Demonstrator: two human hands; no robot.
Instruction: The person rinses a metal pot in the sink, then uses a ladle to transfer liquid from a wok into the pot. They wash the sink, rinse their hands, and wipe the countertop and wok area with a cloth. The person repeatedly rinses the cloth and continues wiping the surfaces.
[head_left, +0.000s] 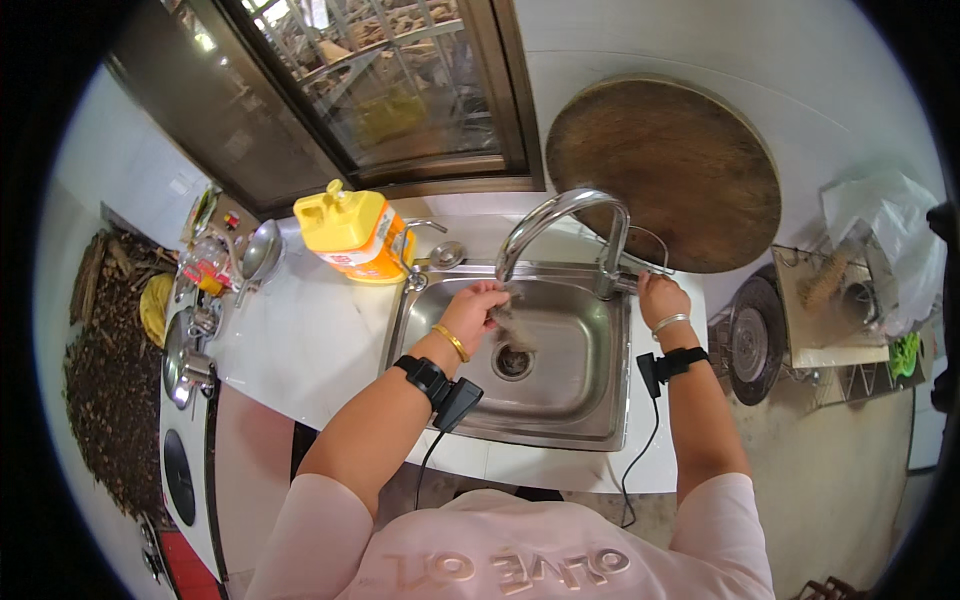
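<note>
My left hand (478, 309) pinches a wispy greyish-brown thing (516, 330) just below the spout of the chrome faucet (577, 201). Blur hides what exactly it is. It hangs over the stainless steel sink (570, 409), above the drain (514, 363). At the sink's back right corner, my right hand (663, 300) is closed around the faucet's side handle (627, 283), which its fingers partly cover. Whether water runs from the spout cannot be made out clearly.
A yellow jug (349, 232) stands behind the sink's left corner, beside a small gooseneck tap (409, 251). Against the wall leans a large round wooden board (667, 165). Several utensils, including a metal ladle (261, 247), lie at the left. A rack (832, 330) stands right.
</note>
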